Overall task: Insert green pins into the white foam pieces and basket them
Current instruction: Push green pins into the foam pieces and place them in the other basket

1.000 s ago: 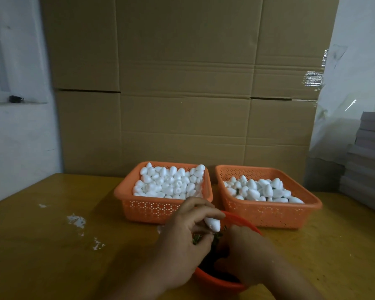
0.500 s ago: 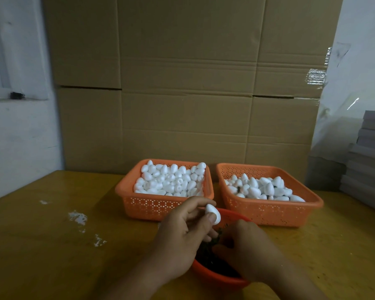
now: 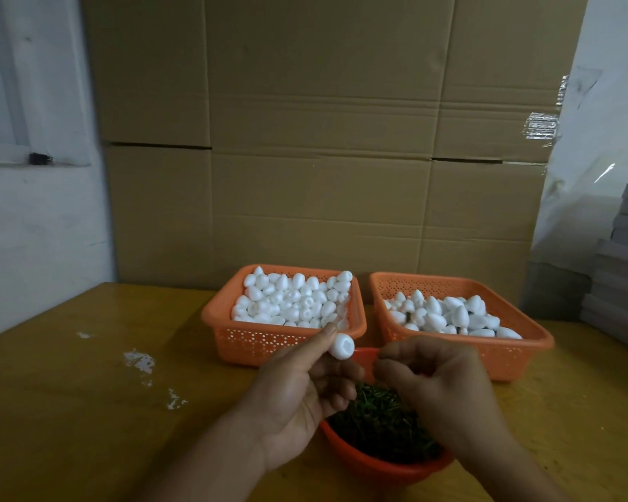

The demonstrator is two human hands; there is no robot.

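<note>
Centrally on the yellow desk (image 3: 69, 411): left orange basket (image 3: 232, 342) heaped with white foam pieces (image 3: 294, 300), right orange basket (image 3: 522, 351) part-filled with foam pieces (image 3: 450, 317) in a looser pile, and nearest, a round orange bowl (image 3: 381, 467) packed with green pins (image 3: 377, 425). Behind, stacked cardboard boxes (image 3: 323, 139), a white wall (image 3: 37, 230) at left, white flecks (image 3: 138, 360) on the desk. Above the bowl, left hand (image 3: 298, 400) with fingers (image 3: 314, 344) pinching one foam piece (image 3: 341, 347) with its hollow end showing; right hand (image 3: 439, 382) just beside, fingers curled together, any pin between them too small to tell.
</note>
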